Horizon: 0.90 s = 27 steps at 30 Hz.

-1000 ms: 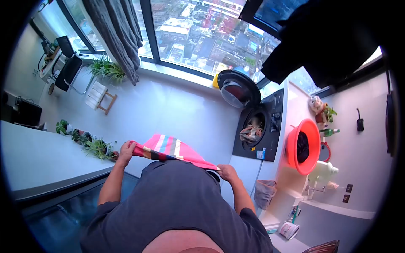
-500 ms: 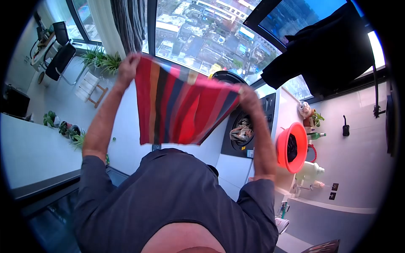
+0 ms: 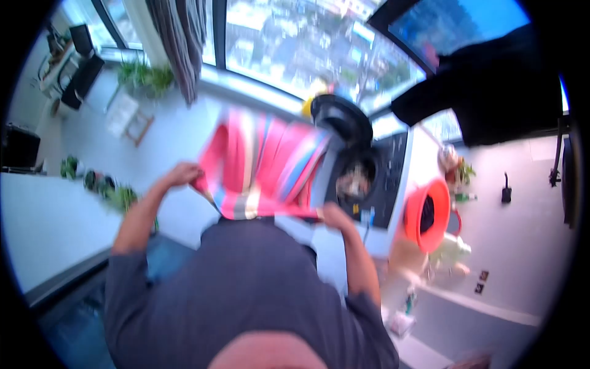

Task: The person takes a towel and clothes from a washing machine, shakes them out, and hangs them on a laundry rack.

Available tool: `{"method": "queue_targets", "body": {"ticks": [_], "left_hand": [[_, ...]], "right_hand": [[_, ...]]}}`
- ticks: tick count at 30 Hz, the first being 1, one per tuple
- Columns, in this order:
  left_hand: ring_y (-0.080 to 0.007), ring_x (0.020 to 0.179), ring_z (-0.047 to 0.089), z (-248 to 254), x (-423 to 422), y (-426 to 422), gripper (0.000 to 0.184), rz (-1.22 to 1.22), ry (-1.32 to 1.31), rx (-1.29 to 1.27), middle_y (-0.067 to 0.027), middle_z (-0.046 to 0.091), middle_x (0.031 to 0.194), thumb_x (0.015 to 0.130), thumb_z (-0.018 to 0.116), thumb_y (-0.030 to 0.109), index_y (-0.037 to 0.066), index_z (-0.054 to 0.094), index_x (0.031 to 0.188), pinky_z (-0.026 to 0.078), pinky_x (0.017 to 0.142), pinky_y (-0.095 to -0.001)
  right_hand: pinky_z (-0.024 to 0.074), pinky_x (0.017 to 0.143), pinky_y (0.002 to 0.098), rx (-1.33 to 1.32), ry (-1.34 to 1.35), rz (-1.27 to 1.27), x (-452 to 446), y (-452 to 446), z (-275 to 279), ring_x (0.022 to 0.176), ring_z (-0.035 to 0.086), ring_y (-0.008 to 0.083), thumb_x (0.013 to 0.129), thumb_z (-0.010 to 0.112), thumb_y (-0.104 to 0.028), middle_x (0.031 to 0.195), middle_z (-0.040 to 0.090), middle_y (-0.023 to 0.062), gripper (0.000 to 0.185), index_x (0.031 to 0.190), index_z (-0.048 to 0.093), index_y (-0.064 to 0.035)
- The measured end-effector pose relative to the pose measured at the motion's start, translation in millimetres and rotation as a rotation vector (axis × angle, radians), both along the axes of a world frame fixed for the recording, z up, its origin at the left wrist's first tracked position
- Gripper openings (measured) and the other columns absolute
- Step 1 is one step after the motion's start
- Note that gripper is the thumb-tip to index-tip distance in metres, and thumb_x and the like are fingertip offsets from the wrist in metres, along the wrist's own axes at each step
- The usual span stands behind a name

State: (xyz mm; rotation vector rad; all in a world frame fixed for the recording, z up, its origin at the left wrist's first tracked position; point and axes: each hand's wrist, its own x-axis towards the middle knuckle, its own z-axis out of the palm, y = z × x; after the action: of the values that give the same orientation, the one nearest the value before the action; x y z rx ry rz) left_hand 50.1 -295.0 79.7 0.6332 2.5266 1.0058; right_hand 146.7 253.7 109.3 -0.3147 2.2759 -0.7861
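Observation:
A striped cloth (image 3: 270, 157) in pink, red, blue and cream billows in front of my body, blurred by motion. At its near left corner my left hand (image 3: 183, 174) is closed on the edge. My right hand (image 3: 334, 216) grips the near right corner, so the near edge runs fairly taut between both hands. Beyond the cloth and to the right is a black-topped washing machine (image 3: 382, 184) with its round lid (image 3: 344, 120) raised. Crumpled laundry (image 3: 355, 182) lies in its opening, not far from my right hand.
An orange-red basin (image 3: 441, 215) with dark fabric inside stands right of the machine, near a pale detergent bottle (image 3: 452, 251). A black garment (image 3: 485, 86) hangs at upper right by the window. Potted plants (image 3: 144, 79), a small white stool (image 3: 126, 117) and a chair (image 3: 83, 80) are at left.
Both hands have come down and closer to my body, keeping hold of the cloth. The cloth has swung up and away, showing its paler pink side. The machine's lid is more visible.

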Motion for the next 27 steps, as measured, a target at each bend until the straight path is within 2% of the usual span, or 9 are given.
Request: {"method": "queue_targets", "body": {"ticks": [1, 3, 4, 7, 11, 13, 15, 21, 27], "left_hand": [[-0.0266, 0.077, 0.065, 2.5, -31.4, -4.6, 0.024, 0.011, 0.038, -0.013, -0.0161, 0.069, 0.087, 0.092, 0.056, 0.026, 0.007, 0.07, 0.089, 0.051, 0.075, -0.0381], [-0.0116, 0.076, 0.059, -25.4, 19.5, 1.1, 0.024, 0.132, -0.047, 0.12, -0.0064, 0.067, 0.082, 0.097, 0.053, 0.023, 0.002, 0.067, 0.097, 0.049, 0.076, -0.0311], [-0.0082, 0.078, 0.056, 41.4, 17.4, 30.1, 0.023, 0.281, -0.472, 0.285, -0.0016, 0.065, 0.083, 0.097, 0.055, 0.022, 0.002, 0.067, 0.096, 0.048, 0.075, -0.0276], [-0.0091, 0.075, 0.057, 1.4, 13.5, 22.9, 0.021, 0.428, -0.351, 0.502, -0.0001, 0.066, 0.085, 0.097, 0.057, 0.021, 0.002, 0.066, 0.097, 0.048, 0.073, -0.026], [-0.0067, 0.079, 0.057, 43.2, 0.2, 10.8, 0.021, 0.554, -0.31, 0.589, 0.0021, 0.063, 0.085, 0.1, 0.055, 0.02, 0.002, 0.066, 0.098, 0.048, 0.076, -0.0236], [-0.005, 0.082, 0.056, 49.8, -6.8, 10.5, 0.021, 0.465, -0.262, 0.624, 0.0035, 0.062, 0.085, 0.1, 0.055, 0.019, 0.002, 0.066, 0.098, 0.047, 0.077, -0.0224], [-0.0039, 0.083, 0.054, 63.3, -10.3, 20.8, 0.021, 0.518, -0.186, 0.671, 0.0044, 0.062, 0.086, 0.1, 0.056, 0.02, 0.002, 0.066, 0.099, 0.046, 0.078, -0.0215], [-0.0054, 0.086, 0.056, 90.4, -20.8, 30.5, 0.02, 0.497, -0.206, 0.826, 0.0034, 0.063, 0.089, 0.1, 0.056, 0.019, 0.001, 0.066, 0.101, 0.047, 0.083, -0.0219], [-0.0115, 0.099, 0.058, 125.1, 4.2, 5.7, 0.016, 0.366, -0.1, 0.605, -0.0025, 0.068, 0.099, 0.098, 0.054, 0.008, -0.001, 0.066, 0.105, 0.044, 0.098, -0.0297]], "right_hand": [[0.0503, 0.08, 0.0394, -0.048, 0.347, 0.075, -11.2, 3.9, -5.5, 0.086, 0.068, 0.0276, 0.083, 0.066, -0.018, 0.086, 0.071, 0.0151, 0.017, 0.095, 0.075, -0.0088], [0.0494, 0.074, 0.0423, 0.42, 0.287, 0.088, 46.5, -5.7, 21.3, 0.082, 0.064, 0.0377, 0.083, 0.064, -0.017, 0.083, 0.067, 0.0195, 0.015, 0.089, 0.069, -0.0041], [0.0499, 0.073, 0.0429, 0.266, 0.165, -0.04, 70.7, -14.8, 38.0, 0.083, 0.063, 0.0389, 0.084, 0.064, -0.017, 0.086, 0.067, 0.0201, 0.015, 0.091, 0.069, -0.0054], [0.0512, 0.072, 0.0386, 0.155, 0.33, -0.268, 34.5, -20.2, 48.3, 0.082, 0.066, 0.0338, 0.085, 0.062, -0.013, 0.086, 0.068, 0.018, 0.015, 0.099, 0.069, -0.0083], [0.0508, 0.071, 0.0304, -0.061, 0.203, -0.512, 21.2, 11.5, 74.8, 0.074, 0.064, 0.0138, 0.086, 0.061, -0.004, 0.077, 0.067, 0.0092, 0.02, 0.104, 0.07, -0.0078], [0.051, 0.07, 0.0281, 0.107, 0.301, -0.461, 16.2, 7.9, 95.7, 0.072, 0.063, 0.0131, 0.088, 0.059, -0.003, 0.078, 0.068, 0.0056, 0.02, 0.105, 0.07, -0.0043], [0.0492, 0.069, 0.0268, -0.153, 0.276, -0.655, 11.7, 20.3, 78.3, 0.07, 0.061, 0.0124, 0.088, 0.059, -0.002, 0.076, 0.067, 0.0065, 0.017, 0.1, 0.07, -0.003], [0.0494, 0.077, 0.0246, -0.1, 0.381, -0.601, 2.0, 16.7, 120.7, 0.08, 0.061, 0.009, 0.088, 0.06, 0.0, 0.083, 0.069, 0.003, 0.02, 0.105, 0.069, -0.0017], [0.0494, 0.083, 0.0271, -0.034, 0.365, -0.491, 29.6, 5.3, 164.8, 0.089, 0.064, 0.0133, 0.085, 0.062, 0.003, 0.093, 0.071, 0.0077, 0.024, 0.108, 0.069, -0.0017]]}}
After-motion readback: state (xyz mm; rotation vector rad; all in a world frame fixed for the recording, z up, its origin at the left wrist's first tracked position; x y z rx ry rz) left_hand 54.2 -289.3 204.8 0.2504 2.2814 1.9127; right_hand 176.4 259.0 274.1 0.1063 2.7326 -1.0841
